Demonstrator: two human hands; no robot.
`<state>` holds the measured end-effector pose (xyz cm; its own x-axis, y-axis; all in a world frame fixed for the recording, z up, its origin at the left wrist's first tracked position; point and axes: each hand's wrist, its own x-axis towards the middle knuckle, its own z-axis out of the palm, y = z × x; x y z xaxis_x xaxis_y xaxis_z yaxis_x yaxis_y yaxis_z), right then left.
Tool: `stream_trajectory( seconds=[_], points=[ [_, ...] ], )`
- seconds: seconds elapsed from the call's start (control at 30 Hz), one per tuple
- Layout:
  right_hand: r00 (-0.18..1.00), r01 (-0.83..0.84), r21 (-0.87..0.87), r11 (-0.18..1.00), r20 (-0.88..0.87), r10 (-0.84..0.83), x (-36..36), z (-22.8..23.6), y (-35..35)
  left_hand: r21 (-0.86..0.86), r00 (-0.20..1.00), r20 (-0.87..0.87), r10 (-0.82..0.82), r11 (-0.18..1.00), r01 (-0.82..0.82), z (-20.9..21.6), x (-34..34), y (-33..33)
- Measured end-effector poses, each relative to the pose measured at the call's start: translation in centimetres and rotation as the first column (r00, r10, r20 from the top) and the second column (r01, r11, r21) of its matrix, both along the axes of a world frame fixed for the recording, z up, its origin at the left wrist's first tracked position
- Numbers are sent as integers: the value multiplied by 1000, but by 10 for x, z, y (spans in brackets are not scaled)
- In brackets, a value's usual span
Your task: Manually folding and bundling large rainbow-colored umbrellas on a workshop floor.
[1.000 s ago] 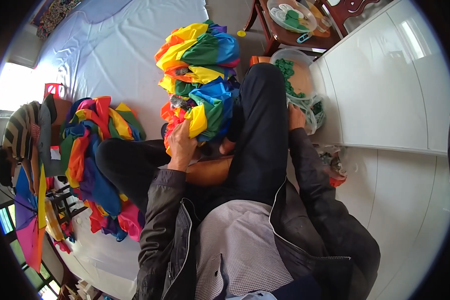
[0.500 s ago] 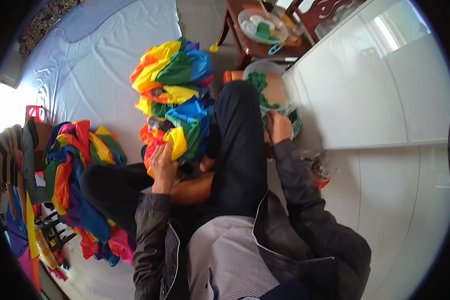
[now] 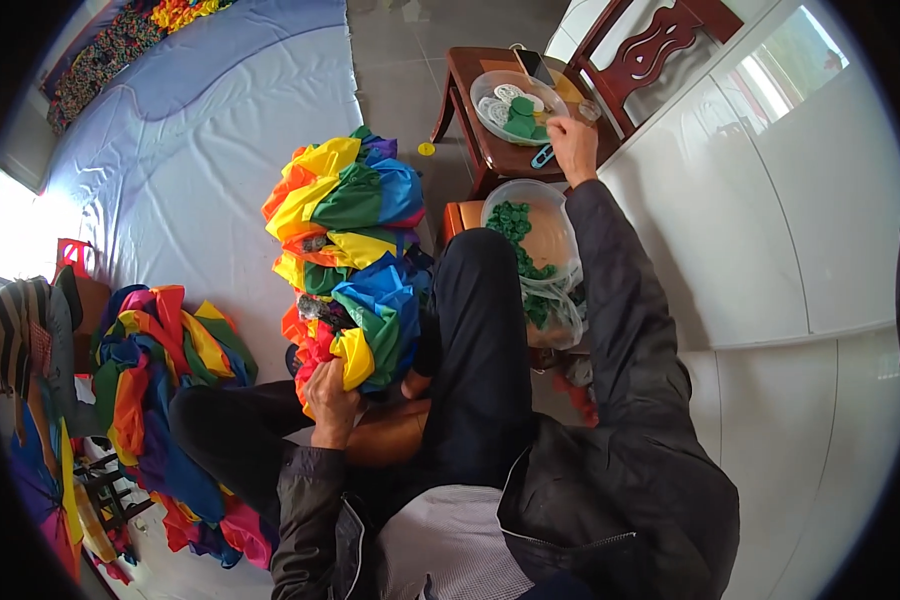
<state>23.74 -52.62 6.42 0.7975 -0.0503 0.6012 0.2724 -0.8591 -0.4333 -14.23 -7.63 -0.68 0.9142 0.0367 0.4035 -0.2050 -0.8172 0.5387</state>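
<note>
My left hand (image 3: 332,394) is closed on the near end of a bunched rainbow-coloured fabric (image 3: 355,200), beside a yellow fold. The fabric lies gathered in a long heap in front of my legs, with small grey clear-looking bits among its folds. Out at the right, my right hand (image 3: 574,150) is at the near-right rim of a clear plastic bowl (image 3: 483,118). Its fingers are bent together, and I cannot make out what is between them. Green round pieces (image 3: 522,122) and white ring-like pieces (image 3: 508,93) lie in the bowl, close to the fingertips.
The bowl stands on a dark red wooden chair (image 3: 460,80) with a light-blue tool (image 3: 542,156) and a phone (image 3: 534,66). Below it, a clear tub (image 3: 555,228) and a plastic bag (image 3: 553,325) hold small green pieces. More rainbow fabric (image 3: 160,400) is piled at the left.
My right hand has moved up and away from the tub of small green pieces to the bowl on the chair. My left hand stays on the fabric. The view has tilted farther ahead.
</note>
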Motion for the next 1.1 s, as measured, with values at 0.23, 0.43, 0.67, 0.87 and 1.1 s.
stream_trajectory(
  seconds=[0.23, 0.43, 0.67, 0.87, 1.1],
  points=[
    [962, -151, -217, 964, -259, 92, 79, -25, 0, -63, 1000, -15, -2, 998, 1, -2, 5, -3],
    [931, -126, -331, 935, -366, -4, 88, -38, 0, -67, 996, -92, -8, 998, 2, 4, 4, -1],
    [922, -113, -250, 962, -387, 8, 94, -45, -1, -79, 993, -114, -24, 997, 15, 3, 9, -3],
    [943, -118, -275, 954, -331, 22, 102, -51, -13, -100, 994, -103, -30, 995, 19, -3, 10, -2],
    [958, -52, -239, 970, -286, -19, 108, -56, -15, -96, 992, -121, -19, 995, 8, -3, 10, -1]
  ],
)
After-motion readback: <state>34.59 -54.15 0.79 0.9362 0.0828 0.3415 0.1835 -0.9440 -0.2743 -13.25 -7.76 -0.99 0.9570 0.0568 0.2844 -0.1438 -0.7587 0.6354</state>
